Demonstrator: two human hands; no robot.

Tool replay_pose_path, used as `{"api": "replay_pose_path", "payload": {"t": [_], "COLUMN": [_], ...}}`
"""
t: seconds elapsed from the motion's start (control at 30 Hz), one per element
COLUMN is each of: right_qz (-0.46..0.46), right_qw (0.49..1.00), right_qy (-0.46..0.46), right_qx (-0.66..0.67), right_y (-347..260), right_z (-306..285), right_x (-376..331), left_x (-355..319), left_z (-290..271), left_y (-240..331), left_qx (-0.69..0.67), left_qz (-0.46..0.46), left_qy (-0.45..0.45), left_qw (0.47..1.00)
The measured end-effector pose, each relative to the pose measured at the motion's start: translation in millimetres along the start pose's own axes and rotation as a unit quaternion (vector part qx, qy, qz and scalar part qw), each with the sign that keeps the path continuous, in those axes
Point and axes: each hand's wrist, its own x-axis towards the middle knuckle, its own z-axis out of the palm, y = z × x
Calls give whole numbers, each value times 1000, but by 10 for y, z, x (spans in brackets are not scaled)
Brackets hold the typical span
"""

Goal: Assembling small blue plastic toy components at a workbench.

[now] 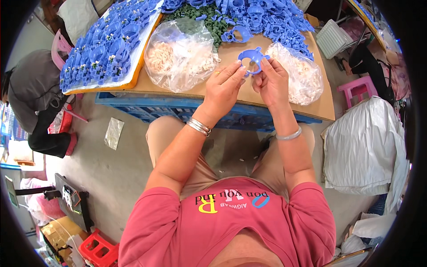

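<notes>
A blue plastic ring-shaped part (255, 54) with small knobs on its rim is held up over the near side of the table. My left hand (226, 85) pinches its left lower side between fingers and thumb. On its right edge, my right hand (272, 85) is closed too, thumb and forefinger against the rim. Whether a smaller piece is between the fingertips is hidden. Clear plastic bags of small cream pieces lie on either side: one bag (180, 55) left of my left hand, another bag (303, 80) just beyond my right hand. A similar loose blue part (237, 34) rests behind.
Heaps of blue parts (271, 18) and dark green pieces (216, 27) cover the table's back. At left, a white tray (100, 82) carries rows of blue parts. A blue crate (164, 107) sits under the tabletop. A person (38, 89) is at left; a pink stool (359, 89) stands right.
</notes>
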Motion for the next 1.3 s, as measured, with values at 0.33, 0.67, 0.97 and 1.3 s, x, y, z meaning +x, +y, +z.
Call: {"api": "replay_pose_path", "payload": {"t": [0.33,0.67,0.97,1.3], "right_qz": [-30,-46,-1,-40], "right_qw": [999,999,998,987], "right_qy": [-23,-15,-38,-53], "right_qx": [5,-15,-52,-148], "right_y": [41,-41,-50,109], "right_z": [7,50,-32,-72], "right_x": [-50,-57,11,73], "left_x": [14,-19,-30,-24], "left_z": [-20,22,-19,-121], "left_y": [-21,24,36,-96], "left_qx": [7,-51,-170,-616], "left_qz": [23,-21,-225,-542], "left_qy": [13,20,45,86], "left_qw": [1000,998,958,565]}}
